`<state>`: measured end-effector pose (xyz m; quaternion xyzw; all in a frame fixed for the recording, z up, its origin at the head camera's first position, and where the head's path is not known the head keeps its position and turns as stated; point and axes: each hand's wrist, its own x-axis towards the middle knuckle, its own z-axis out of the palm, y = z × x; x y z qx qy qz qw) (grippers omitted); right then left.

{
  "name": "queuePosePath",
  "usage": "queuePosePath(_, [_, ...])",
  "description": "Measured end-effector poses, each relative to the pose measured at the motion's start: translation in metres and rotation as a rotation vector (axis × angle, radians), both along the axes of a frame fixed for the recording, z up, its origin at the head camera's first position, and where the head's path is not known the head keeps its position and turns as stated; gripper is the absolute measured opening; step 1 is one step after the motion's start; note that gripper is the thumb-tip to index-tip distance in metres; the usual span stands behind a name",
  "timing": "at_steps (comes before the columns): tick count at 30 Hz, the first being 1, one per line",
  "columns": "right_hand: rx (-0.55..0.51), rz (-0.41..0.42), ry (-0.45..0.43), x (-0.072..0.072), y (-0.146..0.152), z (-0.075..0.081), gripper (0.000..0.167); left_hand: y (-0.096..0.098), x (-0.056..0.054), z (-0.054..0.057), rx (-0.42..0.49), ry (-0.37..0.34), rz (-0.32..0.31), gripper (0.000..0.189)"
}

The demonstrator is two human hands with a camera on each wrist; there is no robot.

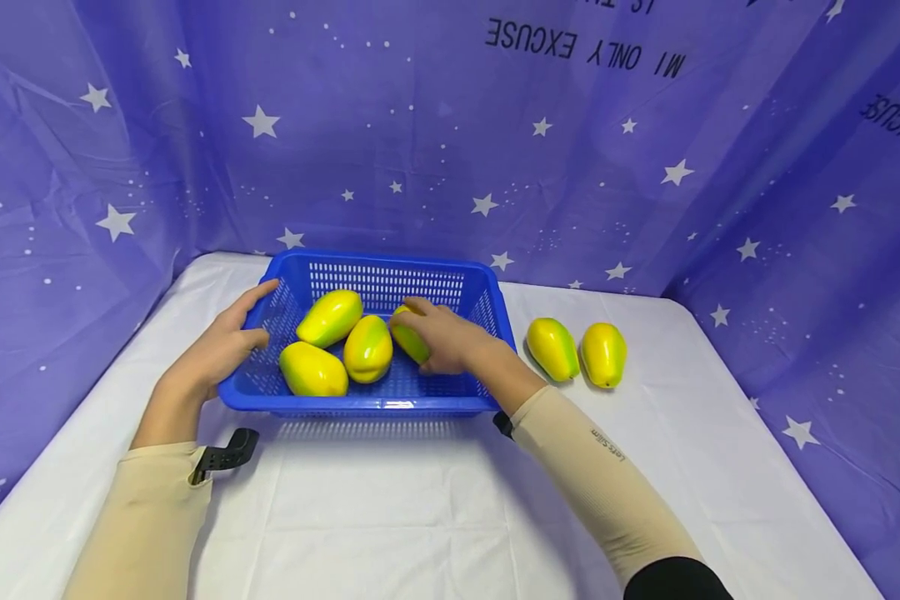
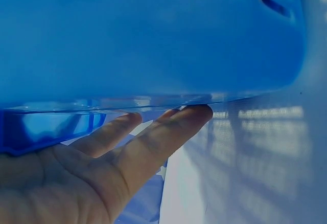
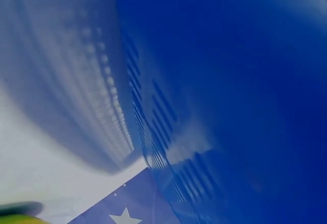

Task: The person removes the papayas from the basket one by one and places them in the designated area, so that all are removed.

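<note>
A blue plastic basket [image 1: 397,404] stands on the table with several yellow-green mangoes inside, among them one mango [image 1: 330,318] at the back left and one [image 1: 368,349] in the middle. On the left side my left hand [image 1: 221,342] holds the rim, thumb and forefinger reaching over it; the left wrist view has straight fingers [image 2: 168,137] just under the rim. Inside the basket's right half, my right hand [image 1: 446,337] grips another mango [image 1: 408,335], its fingers partly covering the fruit. The right wrist view shows the basket wall [image 3: 240,101], not the hand.
Two more mangoes, a tilted one [image 1: 552,348] and an upright one [image 1: 603,354], lie right of the basket on the white tablecloth [image 1: 390,517]. A purple curtain [image 1: 420,125] with stars hangs close behind the basket and along both sides.
</note>
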<state>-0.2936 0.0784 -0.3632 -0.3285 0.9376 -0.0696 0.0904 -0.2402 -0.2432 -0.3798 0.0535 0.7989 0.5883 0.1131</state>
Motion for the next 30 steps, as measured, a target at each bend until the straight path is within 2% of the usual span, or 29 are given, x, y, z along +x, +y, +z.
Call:
queuePosePath(14, [-0.177,-0.035,0.108,0.016,0.036,0.011,0.079,0.006,-0.004,0.000,0.036,-0.023,0.002,0.088])
queuePosePath(22, [-0.220,-0.079,0.133,0.025,0.052,0.016,0.079,0.005,-0.004,0.000,0.051,-0.016,-0.004,0.088])
queuePosePath(30, [-0.283,-0.073,0.161,0.030,0.065,0.020,0.078,0.003,-0.001,0.000,-0.007,-0.002,0.015,0.089])
